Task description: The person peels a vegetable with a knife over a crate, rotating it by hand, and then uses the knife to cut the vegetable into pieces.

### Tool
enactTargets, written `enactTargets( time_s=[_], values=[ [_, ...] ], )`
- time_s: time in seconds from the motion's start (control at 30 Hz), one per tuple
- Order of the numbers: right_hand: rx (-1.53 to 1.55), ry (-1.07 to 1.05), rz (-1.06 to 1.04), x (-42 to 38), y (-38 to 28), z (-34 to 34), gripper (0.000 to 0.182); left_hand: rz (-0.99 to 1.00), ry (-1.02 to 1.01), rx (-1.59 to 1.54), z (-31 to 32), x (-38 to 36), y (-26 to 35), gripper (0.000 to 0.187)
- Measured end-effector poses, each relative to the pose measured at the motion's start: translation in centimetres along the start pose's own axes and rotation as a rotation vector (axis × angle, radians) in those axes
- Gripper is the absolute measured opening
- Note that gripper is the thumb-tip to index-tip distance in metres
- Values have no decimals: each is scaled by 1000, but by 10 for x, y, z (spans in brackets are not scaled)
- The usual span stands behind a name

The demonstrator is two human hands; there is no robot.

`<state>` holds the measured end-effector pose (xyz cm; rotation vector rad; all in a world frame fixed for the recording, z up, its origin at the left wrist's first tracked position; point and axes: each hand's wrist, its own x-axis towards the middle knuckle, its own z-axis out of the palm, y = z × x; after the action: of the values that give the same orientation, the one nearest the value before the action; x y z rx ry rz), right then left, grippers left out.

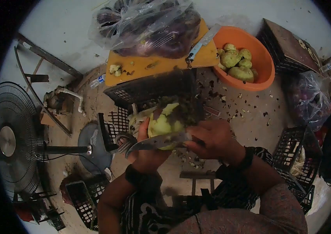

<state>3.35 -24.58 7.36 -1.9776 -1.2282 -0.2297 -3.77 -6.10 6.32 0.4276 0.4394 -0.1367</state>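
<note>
A large, partly peeled vegetable, pale green with dark purple skin patches, is held low in the middle of the view. My left hand is wrapped round its lower left side, partly hidden behind the blade. In my right hand is a knife, its broad blade lying across the near side of the vegetable and pointing left. Right behind the vegetable is a black crate. My right fingers are closed at the knife's handle end.
An orange board behind the crate carries bagged purple vegetables and another knife. Peeled vegetables sit in an orange basin. A fan stands left; black crates are at right.
</note>
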Motion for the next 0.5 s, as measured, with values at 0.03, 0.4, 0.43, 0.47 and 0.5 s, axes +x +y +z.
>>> enactTargets(
  time_s=[0.03, 0.4, 0.43, 0.47, 0.5],
  values=[
    [-3, -16, -4, 0, -1, 0, 22, -15, -35, -10, -2, 1, 0, 54],
    [-7, -52, 4, -2, 1, 1, 22, -14, -27, 43, -1, 2, -2, 54],
    [-6, -35, 6, -2, 4, 0, 24, -20, -54, 33, -2, 4, -3, 54],
    [-5, -19, 7, -2, 5, -1, 27, -25, -81, 22, -3, 4, -3, 54],
    [-5, -18, 7, -2, 5, -1, 27, -26, -81, 23, -1, 4, -3, 54]
  ],
)
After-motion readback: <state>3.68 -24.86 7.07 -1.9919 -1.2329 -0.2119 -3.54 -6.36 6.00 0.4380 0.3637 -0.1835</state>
